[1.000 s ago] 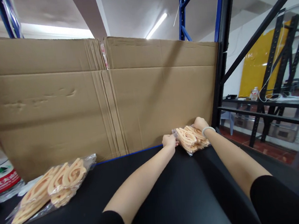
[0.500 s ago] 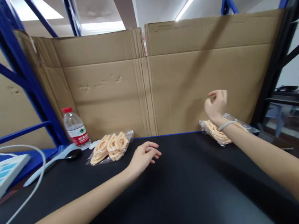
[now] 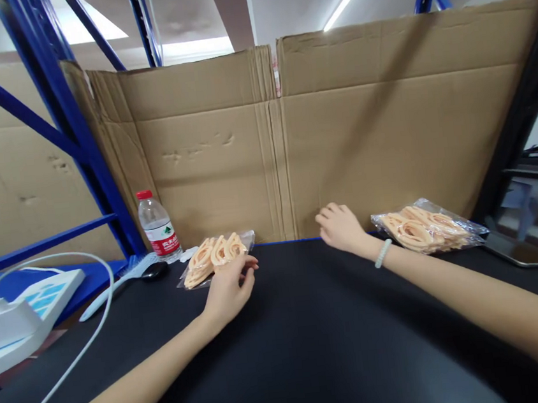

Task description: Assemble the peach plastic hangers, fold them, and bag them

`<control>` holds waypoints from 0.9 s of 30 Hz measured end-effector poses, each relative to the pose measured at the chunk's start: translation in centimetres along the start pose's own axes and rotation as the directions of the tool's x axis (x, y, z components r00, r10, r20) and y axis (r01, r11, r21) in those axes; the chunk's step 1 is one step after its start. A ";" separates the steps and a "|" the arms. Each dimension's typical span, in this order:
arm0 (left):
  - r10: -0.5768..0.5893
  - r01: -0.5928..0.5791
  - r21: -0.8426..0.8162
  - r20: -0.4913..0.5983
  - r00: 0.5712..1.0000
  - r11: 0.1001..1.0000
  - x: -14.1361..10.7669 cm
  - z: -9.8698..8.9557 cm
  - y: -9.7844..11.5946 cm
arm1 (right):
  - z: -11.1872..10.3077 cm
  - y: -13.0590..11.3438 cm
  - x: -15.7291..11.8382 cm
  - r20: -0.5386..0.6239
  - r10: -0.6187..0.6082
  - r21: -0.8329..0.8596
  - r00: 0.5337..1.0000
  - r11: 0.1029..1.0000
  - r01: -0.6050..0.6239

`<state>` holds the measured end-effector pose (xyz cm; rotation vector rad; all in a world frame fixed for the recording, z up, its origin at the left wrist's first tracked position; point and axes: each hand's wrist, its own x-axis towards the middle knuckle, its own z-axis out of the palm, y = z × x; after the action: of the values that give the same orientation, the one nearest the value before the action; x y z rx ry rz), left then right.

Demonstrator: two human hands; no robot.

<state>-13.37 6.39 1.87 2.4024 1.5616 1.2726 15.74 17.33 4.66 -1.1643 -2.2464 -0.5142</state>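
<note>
On the left, a clear plastic bag (image 3: 207,258) holds pale peach looped pieces; I cannot make out what they are. My left hand (image 3: 230,287) is in front of its right part and partly hides it, the thumb and bent fingers apart with nothing visible between them. Whether it touches the bag I cannot tell. My right hand (image 3: 341,227) hovers over the far side of the black table, before the cardboard, with its fingers loosely bent and apart, holding nothing visible. A second clear bag (image 3: 426,228) of similar looped pieces lies right of it, beyond the bracelet-wearing wrist.
A red-capped water bottle (image 3: 159,229) stands back left, near a light blue brush (image 3: 114,287) and a small black object (image 3: 155,271). A white power strip (image 3: 44,308) with a white cable lies at the left. Cardboard (image 3: 210,150) walls the back of the black table (image 3: 308,351).
My left hand has moved left to the front of the left bag. My right hand has come down and left, away from the right bag, its fingers loosening. The view has shifted.
</note>
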 end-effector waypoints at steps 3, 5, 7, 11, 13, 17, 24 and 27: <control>0.117 -0.119 0.010 0.112 0.987 0.993 -0.6 1.5 1.6 | -1.7 6.0 -3.1 0.094 0.113 -0.145 0.989 0.984 -0.098; 0.166 -0.169 0.007 0.162 0.973 0.986 -0.6 2.2 2.4 | -2.8 9.2 -5.4 0.141 0.153 -0.221 0.978 0.968 -0.120; 0.189 -0.194 0.009 0.191 0.963 0.981 -0.6 2.6 2.7 | -3.5 11.5 -7.2 0.192 0.196 -0.279 0.962 0.950 -0.139; 0.182 -0.194 0.039 0.201 0.963 0.980 -0.6 2.6 2.5 | -3.6 14.4 -9.0 0.268 0.290 -0.330 0.919 0.924 -0.195; 0.171 -0.186 0.058 0.200 0.965 0.981 -0.8 2.4 2.3 | -3.6 15.5 -8.9 0.303 0.312 -0.319 0.900 0.923 -0.213; 0.166 -0.185 0.081 0.204 0.965 0.979 -1.0 2.1 2.2 | -4.0 17.4 -7.9 0.414 0.272 -0.240 0.869 0.953 -0.184; 0.177 -0.206 0.109 0.229 0.957 0.972 -0.9 2.1 2.3 | -4.7 18.8 -7.3 0.493 0.278 -0.170 0.825 0.960 -0.222; 0.176 -0.207 0.113 0.235 0.956 0.972 -1.0 2.1 2.3 | -4.9 19.1 -7.0 0.514 0.288 -0.145 0.808 0.957 -0.249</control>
<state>-10.47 5.29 0.85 2.7278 1.4258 0.8997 36.32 20.83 5.59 -1.8116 -2.4536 -0.1611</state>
